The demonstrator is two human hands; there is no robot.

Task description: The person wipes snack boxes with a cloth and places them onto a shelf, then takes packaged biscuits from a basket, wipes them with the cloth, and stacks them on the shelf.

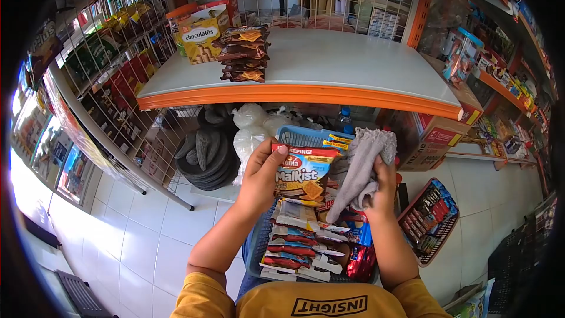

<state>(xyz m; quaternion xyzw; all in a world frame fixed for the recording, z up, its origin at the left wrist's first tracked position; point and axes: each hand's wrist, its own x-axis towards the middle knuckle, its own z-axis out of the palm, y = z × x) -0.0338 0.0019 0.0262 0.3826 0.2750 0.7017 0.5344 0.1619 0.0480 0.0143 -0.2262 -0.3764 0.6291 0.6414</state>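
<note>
Between thumb and fingers, my left hand (264,172) holds a Malkist packet (303,175) upright by its upper left corner, over a blue basket (255,247). A grey cloth (364,168) hangs from my right hand (384,187), just right of the packet, with its tail pointing down. Below both hands, the basket holds a row of snack packets (300,253) and, on its right side, red and blue packs (360,259). On the white shelf (341,62) in front stands a stack of brown snack packets (244,54), beside a yellow chocolatos box (203,35).
The orange shelf edge (294,94) runs across just beyond my hands. Stone mortars (205,156) and white bags (247,135) sit underneath. A second basket of snacks (429,221) stands on the floor at right, near cardboard boxes (426,138). Wire racks (112,76) line the left.
</note>
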